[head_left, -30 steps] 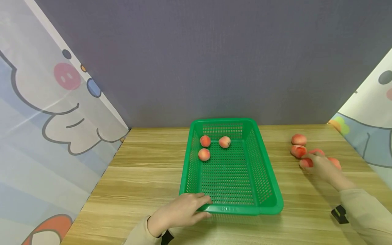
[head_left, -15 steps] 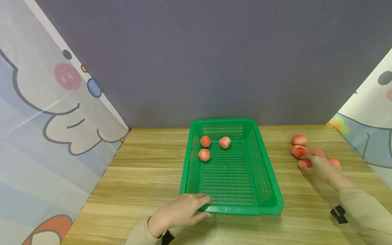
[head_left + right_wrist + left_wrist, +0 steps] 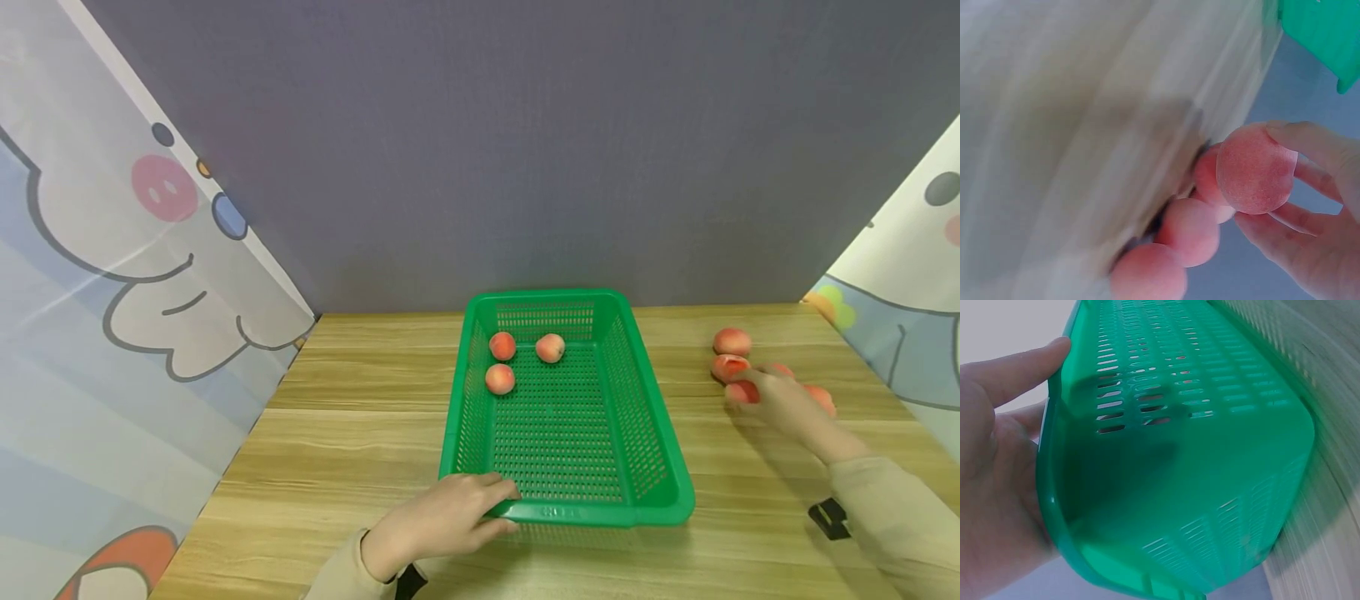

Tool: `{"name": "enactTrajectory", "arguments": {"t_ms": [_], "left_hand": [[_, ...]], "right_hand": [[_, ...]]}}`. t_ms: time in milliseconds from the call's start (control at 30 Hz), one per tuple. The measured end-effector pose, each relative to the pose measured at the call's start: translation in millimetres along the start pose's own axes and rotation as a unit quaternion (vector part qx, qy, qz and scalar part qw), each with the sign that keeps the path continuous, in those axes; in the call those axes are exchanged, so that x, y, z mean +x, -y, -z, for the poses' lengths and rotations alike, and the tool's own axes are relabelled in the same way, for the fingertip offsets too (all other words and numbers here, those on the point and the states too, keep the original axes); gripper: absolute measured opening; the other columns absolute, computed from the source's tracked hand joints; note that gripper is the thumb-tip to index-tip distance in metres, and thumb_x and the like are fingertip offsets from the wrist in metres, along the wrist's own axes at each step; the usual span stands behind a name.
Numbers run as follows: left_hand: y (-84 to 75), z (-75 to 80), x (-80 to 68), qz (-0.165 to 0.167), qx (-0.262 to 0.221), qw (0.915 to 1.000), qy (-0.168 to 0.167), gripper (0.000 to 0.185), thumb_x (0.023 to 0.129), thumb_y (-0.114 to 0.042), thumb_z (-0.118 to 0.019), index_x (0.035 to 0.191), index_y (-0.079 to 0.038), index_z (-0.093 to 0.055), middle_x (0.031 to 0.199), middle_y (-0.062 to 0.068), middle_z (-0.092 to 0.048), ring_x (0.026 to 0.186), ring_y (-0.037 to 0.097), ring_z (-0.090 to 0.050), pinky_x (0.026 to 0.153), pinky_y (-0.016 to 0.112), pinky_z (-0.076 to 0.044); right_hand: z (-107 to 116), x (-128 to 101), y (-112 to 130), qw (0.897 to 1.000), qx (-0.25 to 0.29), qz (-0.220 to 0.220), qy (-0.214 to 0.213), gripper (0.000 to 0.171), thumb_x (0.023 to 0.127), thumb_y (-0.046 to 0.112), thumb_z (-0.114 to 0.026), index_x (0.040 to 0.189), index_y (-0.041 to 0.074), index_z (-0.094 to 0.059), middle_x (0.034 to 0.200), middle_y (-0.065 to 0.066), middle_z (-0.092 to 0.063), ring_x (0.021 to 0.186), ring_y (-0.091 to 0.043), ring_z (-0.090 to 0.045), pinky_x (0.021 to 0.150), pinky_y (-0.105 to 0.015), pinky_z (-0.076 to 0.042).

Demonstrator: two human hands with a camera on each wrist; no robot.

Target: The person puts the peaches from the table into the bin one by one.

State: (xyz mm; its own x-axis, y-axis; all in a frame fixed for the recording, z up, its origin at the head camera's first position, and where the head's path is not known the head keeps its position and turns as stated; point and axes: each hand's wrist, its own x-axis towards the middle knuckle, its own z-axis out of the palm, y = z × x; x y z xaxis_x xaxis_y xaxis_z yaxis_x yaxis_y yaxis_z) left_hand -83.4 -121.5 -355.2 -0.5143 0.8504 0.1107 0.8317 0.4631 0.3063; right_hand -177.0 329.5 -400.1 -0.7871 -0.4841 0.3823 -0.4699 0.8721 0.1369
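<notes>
Your left hand grips near rim of green perforated plastic basket. Right hand pinches small round pink peach, right of basket. Three peaches already inside basket; roughly four remain on wooden table.

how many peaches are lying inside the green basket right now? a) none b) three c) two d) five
b: the head view shows three peaches lying at the far end of the green basket, while the other peaches lie on the table beside the right hand.
</notes>
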Motion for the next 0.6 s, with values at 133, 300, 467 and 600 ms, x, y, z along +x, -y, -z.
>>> {"name": "enactTrajectory", "arguments": {"t_ms": [133,300,467,600], "left_hand": [[-0.4,0.6,0.2,-0.001,-0.001,1.0000,0.000,0.018,0.087,-0.026,-0.056,0.097,-0.011,-0.056,0.085,-0.005,-0.059,0.070,-0.004,-0.049,0.062,0.008,-0.039],[-0.1,0.7,0.7,-0.005,-0.003,1.0000,0.000,0.018,0.087,-0.025,-0.057,0.097,-0.010,-0.056,0.085,-0.004,-0.059,0.069,-0.004,-0.049,0.062,0.008,-0.039],[-0.2,1.1,1.1,-0.005,-0.007,1.0000,0.001,0.018,0.087,-0.025,-0.056,0.097,-0.011,-0.056,0.086,-0.004,-0.059,0.068,-0.005,-0.048,0.061,0.008,-0.039],[0.1,1.3,1.1,-0.002,-0.006,1.0000,0.005,0.018,0.087,-0.026,-0.056,0.097,-0.011,-0.056,0.088,-0.003,-0.060,0.070,-0.004,-0.049,0.062,0.008,-0.039]], "right_hand": [[4,9,3,0.991,0.122,-0.033,-0.033,0.023,0.063,-0.001,-0.066,0.083,-0.006,-0.057,0.060,-0.011,-0.048,0.054,-0.028,-0.048,0.047,-0.034,-0.040],[10,19,5,0.988,0.146,-0.027,-0.052,0.038,0.052,-0.008,-0.073,0.087,-0.004,-0.059,0.081,-0.028,-0.053,0.060,-0.041,-0.053,0.050,-0.047,-0.043],[17,33,9,0.986,0.146,-0.010,-0.079,0.037,0.051,-0.009,-0.075,0.085,-0.008,-0.060,0.079,-0.029,-0.052,0.063,-0.043,-0.054,0.054,-0.049,-0.044],[23,44,13,0.984,0.154,0.001,-0.092,0.034,0.053,-0.008,-0.075,0.084,-0.008,-0.060,0.080,-0.026,-0.054,0.068,-0.039,-0.055,0.057,-0.047,-0.045]]}}
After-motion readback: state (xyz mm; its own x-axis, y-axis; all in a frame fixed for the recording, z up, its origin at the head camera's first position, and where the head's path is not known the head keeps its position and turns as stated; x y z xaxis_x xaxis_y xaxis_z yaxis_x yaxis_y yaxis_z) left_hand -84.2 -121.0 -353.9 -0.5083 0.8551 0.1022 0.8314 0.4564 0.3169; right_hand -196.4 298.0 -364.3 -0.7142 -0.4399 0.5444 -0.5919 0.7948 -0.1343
